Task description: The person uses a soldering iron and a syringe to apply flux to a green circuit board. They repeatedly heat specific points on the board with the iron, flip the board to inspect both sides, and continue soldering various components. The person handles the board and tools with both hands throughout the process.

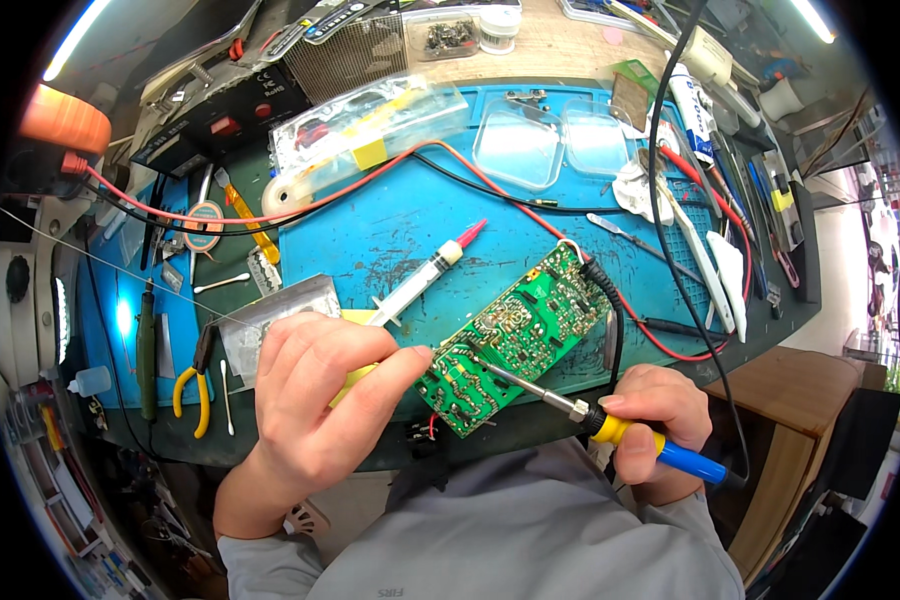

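Right hand (672, 405) partly covers soldering iron (611, 429).

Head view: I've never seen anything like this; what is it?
No robot here: a person works bare-handed, seen from a camera worn on the head, looking down; its lens bends straight edges. The right hand holds a soldering iron by its yellow and blue handle, the tip at a green circuit board. The left hand is at the board's left end; what, if anything, it pinches is unclear. A syringe lies on the blue mat, with yellow-handled pliers farther left.
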`<state>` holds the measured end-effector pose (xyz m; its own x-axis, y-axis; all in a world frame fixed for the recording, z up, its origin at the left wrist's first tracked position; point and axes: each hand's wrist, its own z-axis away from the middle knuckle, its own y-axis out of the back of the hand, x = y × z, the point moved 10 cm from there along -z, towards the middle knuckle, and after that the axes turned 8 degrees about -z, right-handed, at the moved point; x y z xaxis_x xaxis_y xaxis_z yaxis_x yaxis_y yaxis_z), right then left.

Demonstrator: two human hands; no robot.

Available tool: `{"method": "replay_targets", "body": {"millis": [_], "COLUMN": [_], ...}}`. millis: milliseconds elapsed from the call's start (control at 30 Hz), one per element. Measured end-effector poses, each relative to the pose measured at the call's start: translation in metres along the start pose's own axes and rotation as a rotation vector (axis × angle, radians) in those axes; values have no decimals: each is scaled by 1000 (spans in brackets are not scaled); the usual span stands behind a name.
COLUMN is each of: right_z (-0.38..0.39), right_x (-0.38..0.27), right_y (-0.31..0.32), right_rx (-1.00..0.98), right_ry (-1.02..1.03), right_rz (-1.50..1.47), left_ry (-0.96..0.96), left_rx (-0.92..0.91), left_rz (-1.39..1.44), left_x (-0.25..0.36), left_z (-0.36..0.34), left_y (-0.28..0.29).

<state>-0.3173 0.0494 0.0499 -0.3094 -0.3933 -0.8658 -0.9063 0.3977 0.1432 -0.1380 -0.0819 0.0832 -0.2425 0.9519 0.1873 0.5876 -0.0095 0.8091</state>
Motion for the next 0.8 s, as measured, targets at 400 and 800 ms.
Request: {"method": "replay_targets", "body": {"millis": [400,800], "right_z": [9,1], "right_x": [8,4], "right_y": [11,3], "right_rx": [108,8], "right_ry": [-52,-68], "right_rz": [-109,-21], "left_ry": [10,39], "left_rx": [-5,-8], "left_rz": [7,31], "left_x": [-1,-1], "left_z": [0,-3], "left_y": [0,0]}}
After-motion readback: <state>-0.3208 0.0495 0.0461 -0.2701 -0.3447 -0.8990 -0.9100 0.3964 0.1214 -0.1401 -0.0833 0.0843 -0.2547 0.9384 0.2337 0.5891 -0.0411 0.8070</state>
